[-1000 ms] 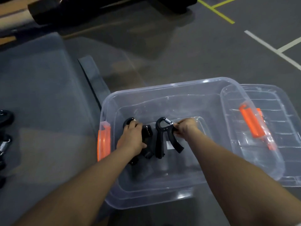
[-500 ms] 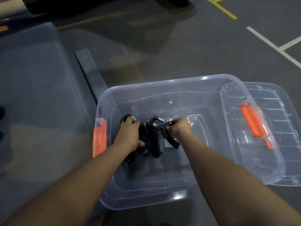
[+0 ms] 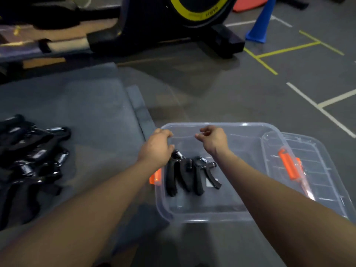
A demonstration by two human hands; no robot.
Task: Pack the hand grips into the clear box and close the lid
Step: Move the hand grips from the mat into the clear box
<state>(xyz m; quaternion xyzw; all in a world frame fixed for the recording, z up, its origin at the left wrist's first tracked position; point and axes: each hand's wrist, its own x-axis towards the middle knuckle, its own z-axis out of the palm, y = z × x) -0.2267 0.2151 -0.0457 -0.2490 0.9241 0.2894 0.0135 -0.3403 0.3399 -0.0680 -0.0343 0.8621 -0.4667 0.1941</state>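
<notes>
Two black hand grips [image 3: 189, 175] lie side by side on the bottom of the clear box [image 3: 240, 213], at its left end. My left hand [image 3: 157, 147] hovers over the box's left rim with loosely curled fingers, holding nothing. My right hand [image 3: 212, 138] hangs above the box's far rim, fingers also loosely curled and empty. The clear lid [image 3: 316, 170] with an orange latch [image 3: 288, 164] leans against the box's right side. A pile of several black hand grips [image 3: 32, 160] lies on the grey mat at the left.
A grey mat [image 3: 86, 116] covers the floor to the left of the box. An exercise bike [image 3: 173, 22] stands at the back, with a blue cone [image 3: 261, 26] to its right. An orange latch [image 3: 156, 177] sits on the box's left end.
Both hands have let go of the two hand grips and lifted out of the box. The camera has tilted up, bringing the pile of grips and the bike into view.
</notes>
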